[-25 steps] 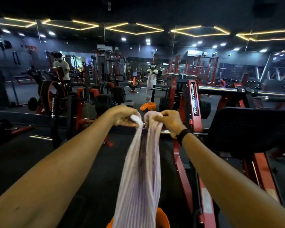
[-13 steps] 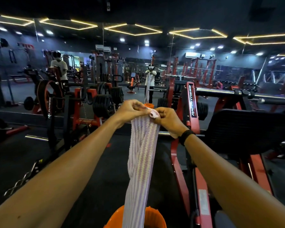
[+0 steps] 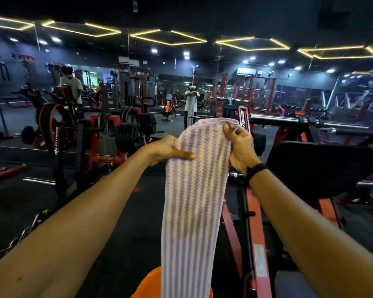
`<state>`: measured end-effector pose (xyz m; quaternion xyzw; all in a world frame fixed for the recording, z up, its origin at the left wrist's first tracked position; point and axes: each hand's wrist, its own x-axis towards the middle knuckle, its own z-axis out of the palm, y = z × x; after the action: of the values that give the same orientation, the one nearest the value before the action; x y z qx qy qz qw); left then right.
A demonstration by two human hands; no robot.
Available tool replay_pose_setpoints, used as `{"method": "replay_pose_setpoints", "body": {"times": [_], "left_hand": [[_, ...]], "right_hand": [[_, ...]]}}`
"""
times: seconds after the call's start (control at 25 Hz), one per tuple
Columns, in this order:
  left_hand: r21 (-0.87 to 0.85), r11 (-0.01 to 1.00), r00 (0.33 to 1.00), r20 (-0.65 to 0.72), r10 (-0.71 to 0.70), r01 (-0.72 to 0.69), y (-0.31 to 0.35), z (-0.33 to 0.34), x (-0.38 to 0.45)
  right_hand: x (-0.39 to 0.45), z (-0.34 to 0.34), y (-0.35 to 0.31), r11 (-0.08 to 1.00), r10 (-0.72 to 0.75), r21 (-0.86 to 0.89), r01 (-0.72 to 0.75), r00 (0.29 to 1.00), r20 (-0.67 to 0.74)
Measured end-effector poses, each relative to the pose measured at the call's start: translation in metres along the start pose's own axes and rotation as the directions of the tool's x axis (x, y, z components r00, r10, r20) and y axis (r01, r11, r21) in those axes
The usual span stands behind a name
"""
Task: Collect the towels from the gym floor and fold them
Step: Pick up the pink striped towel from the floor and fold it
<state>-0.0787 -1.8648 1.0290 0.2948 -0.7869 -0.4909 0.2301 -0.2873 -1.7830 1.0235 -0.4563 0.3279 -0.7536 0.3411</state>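
Dark gym floor point(image 3: 121, 216); behind the red weight machine point(image 3: 243, 125), a mirrored wall point(image 3: 170, 82) under yellow hexagonal ceiling lights point(image 3: 168, 37).

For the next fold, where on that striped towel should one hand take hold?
Probably the hanging lower part of the striped towel, taken from the side. It hangs as one long narrow band, the left hand and right hand gripping only its top.

A commercial gym: beyond the left hand point(image 3: 166, 150) stand plate-loaded machines point(image 3: 129, 134) stacked with weight plates; right of the right hand point(image 3: 239, 147) a barbell point(image 3: 289, 121) on red racks; a mirrored wall point(image 3: 181, 82) behind.
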Motion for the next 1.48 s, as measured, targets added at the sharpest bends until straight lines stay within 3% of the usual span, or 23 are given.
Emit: {"method": "replay_pose_setpoints", "body": {"times": [0.08,0.2,0.28,0.36,0.44,0.52,0.56,0.64,0.68,0.72,0.8,0.84,0.92,1.0,1.04,1.08,1.16,1.2,1.28,1.32,1.4,1.44,1.48], "left_hand": [[0.174,0.983,0.998,0.007,-0.064,0.062,0.0,0.001,0.0],[-0.065,0.998,0.993,-0.116,0.011,-0.018,-0.009,0.012,-0.006],[-0.013,0.999,0.991,-0.127,-0.031,0.03,-0.02,0.008,-0.008],[0.195,0.956,0.976,-0.01,-0.219,0.217,-0.03,0.001,-0.012],[0.297,0.886,0.908,0.117,-0.403,0.355,-0.033,0.0,-0.021],[0.175,0.928,0.92,0.164,-0.356,0.329,-0.028,0.003,-0.027],[-0.011,0.968,0.96,0.127,-0.248,0.251,-0.024,0.002,-0.028],[-0.339,0.939,0.998,0.033,-0.056,0.064,-0.025,-0.004,-0.024],[-0.317,0.946,0.996,0.082,-0.046,0.07,-0.025,-0.006,-0.023],[-0.176,0.971,0.974,0.187,-0.13,0.163,-0.028,-0.003,-0.024],[0.086,0.953,0.891,0.339,-0.303,0.292,-0.045,0.011,-0.022],[0.071,0.953,0.886,0.353,-0.3,0.295,-0.053,0.015,-0.019],[-0.08,0.97,0.944,0.262,-0.202,0.23,-0.059,0.022,-0.021],[-0.337,0.926,0.981,0.146,-0.129,0.172,-0.064,0.021,-0.023],[-0.393,0.904,0.983,0.134,-0.125,0.168,-0.066,0.019,-0.024],[-0.357,0.916,0.978,0.156,-0.135,0.184,-0.066,0.021,-0.024],[-0.275,0.943,0.972,0.189,-0.139,0.188,-0.068,0.026,-0.026],[-0.318,0.934,0.981,0.153,-0.116,0.16,-0.069,0.027,-0.025],[-0.463,0.878,0.992,0.088,-0.093,0.124,-0.067,0.023,-0.026],[-0.45,0.883,0.99,0.099,-0.098,0.132,-0.067,0.02,-0.028],[-0.292,0.941,0.98,0.155,-0.129,0.17,-0.068,0.02,-0.029],[-0.316,0.939,0.985,0.143,-0.094,0.135,-0.072,0.021,-0.028],[-0.394,0.914,0.994,0.087,-0.067,0.096,-0.076,0.022,-0.025]], "right_hand": [[-0.005,-0.007,0.001,0.995,0.008,-0.103,-0.01,1.0,-0.024],[-0.023,-0.026,0.015,0.848,0.26,-0.513,-0.135,0.948,0.181],[-0.034,-0.033,0.021,0.762,0.368,-0.629,-0.152,0.901,0.229],[-0.042,-0.035,0.02,0.721,0.402,-0.673,-0.162,0.889,0.217],[-0.05,-0.029,0.012,0.655,0.514,-0.727,-0.206,0.826,0.23],[-0.049,-0.027,0.004,0.701,0.536,-0.668,-0.249,0.802,0.264],[-0.045,-0.021,-0.001,0.783,0.477,-0.561,-0.269,0.838,0.264],[-0.029,-0.017,-0.004,0.935,0.314,-0.22,-0.277,0.937,0.153],[-0.023,-0.016,-0.002,0.944,0.327,-0.09,-0.318,0.936,0.13],[-0.025,-0.017,0.007,0.898,0.44,-0.072,-0.434,0.887,0.139],[-0.042,-0.018,0.025,0.76,0.645,-0.239,-0.604,0.746,0.166],[-0.049,-0.017,0.027,0.715,0.687,-0.33,-0.617,0.709,0.162],[-0.042,-0.016,0.022,0.705,0.66,-0.427,-0.565,0.744,0.106],[-0.031,-0.016,0.009,0.791,0.569,-0.339,-0.51,0.816,0.099],[-0.029,-0.015,0.006,0.817,0.559,-0.268,-0.511,0.817,0.145],[-0.031,-0.012,0.005,0.813,0.572,-0.256,-0.523,0.799,0.186],[-0.036,-0.012,0.016,0.741,0.642,-0.421,-0.523,0.736,0.215],[-0.034,-0.015,0.022,0.742,0.629,-0.44,-0.506,0.752,0.196],[-0.029,-0.017,0.024,0.824,0.546,-0.282,-0.491,0.82,0.169],[-0.028,-0.019,0.023,0.834,0.544,-0.212,-0.509,0.822,0.168],[-0.038,-0.015,0.025,0.745,0.656,-0.319,-0.586,0.733,0.183],[-0.042,-0.012,0.029,0.696,0.697,-0.394,-0.6,0.697,0.169],[-0.044,-0.011,0.031,0.694,0.691,-0.418,-0.586,0.706,0.155]]}}
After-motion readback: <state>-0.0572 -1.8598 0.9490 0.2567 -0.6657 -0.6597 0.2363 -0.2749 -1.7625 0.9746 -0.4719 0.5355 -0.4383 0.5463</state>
